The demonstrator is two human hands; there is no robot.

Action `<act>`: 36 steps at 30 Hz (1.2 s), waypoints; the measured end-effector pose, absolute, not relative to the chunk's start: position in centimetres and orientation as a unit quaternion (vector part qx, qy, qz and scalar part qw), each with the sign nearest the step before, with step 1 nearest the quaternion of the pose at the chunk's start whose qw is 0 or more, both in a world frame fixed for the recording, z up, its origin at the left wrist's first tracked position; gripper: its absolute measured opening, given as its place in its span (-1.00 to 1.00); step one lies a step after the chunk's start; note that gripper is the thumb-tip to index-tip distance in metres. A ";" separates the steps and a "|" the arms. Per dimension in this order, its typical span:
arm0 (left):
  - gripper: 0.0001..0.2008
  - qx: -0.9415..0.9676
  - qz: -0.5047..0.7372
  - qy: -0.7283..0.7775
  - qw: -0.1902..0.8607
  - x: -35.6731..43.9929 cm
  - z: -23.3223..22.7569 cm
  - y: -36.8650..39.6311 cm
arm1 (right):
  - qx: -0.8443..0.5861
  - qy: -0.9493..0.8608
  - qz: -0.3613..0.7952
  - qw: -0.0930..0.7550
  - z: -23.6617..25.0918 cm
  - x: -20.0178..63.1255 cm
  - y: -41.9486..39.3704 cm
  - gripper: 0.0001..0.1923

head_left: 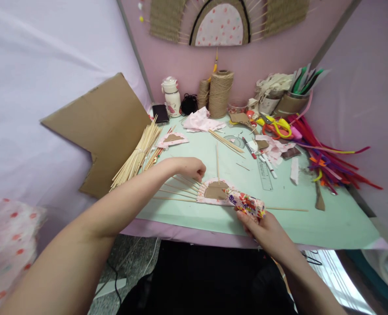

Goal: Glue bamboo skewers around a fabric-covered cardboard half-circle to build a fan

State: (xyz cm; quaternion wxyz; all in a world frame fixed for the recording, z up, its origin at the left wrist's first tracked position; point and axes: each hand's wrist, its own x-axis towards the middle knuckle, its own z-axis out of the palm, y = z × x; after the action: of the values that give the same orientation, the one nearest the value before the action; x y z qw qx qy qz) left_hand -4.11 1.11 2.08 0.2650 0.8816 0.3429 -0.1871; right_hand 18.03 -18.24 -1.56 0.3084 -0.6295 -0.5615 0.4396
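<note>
My left hand [193,168] is closed, fingertips pointing down at the upper left edge of a half-round cardboard piece [216,191] with a pink spotted fabric border. What its fingers pinch is hidden. Several thin wooden sticks [180,189] fan out leftward from that edge, partly under my hand and forearm. A single stick [218,159] points up from the top of the piece, and another [287,209] reaches out to the right. My right hand [259,225] is wrapped round a glue gun [246,203] with a colourful patterned cover, its nozzle over the piece's right side.
A stick bundle [139,153] and a large cardboard sheet [98,131] lie left. Behind stand a bottle [172,98] and twine spools [220,94]. Scissors [279,127], a ruler [265,173], markers [268,165] and pipe cleaners [334,162] lie right. A second half-round piece [173,139] lies further back.
</note>
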 end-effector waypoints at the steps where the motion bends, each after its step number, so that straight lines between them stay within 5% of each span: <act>1: -0.93 0.882 -0.188 0.343 0.262 -4.1 2.2 1.1 | -0.630 -0.562 0.438 0.308 -1.5 18.0 -18.2 -0.62; 36: -0.80 0.880 -0.248 0.359 0.189 -2.5 3.0 0.6 | -0.633 -0.579 0.429 0.284 -1.8 18.0 -18.6 -0.51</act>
State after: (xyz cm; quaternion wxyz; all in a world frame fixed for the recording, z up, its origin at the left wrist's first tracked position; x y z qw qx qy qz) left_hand -2.54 0.56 2.96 0.1890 0.8797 0.3590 -0.2481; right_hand 18.04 -18.56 -1.78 0.2840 -0.6328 -0.5787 0.4289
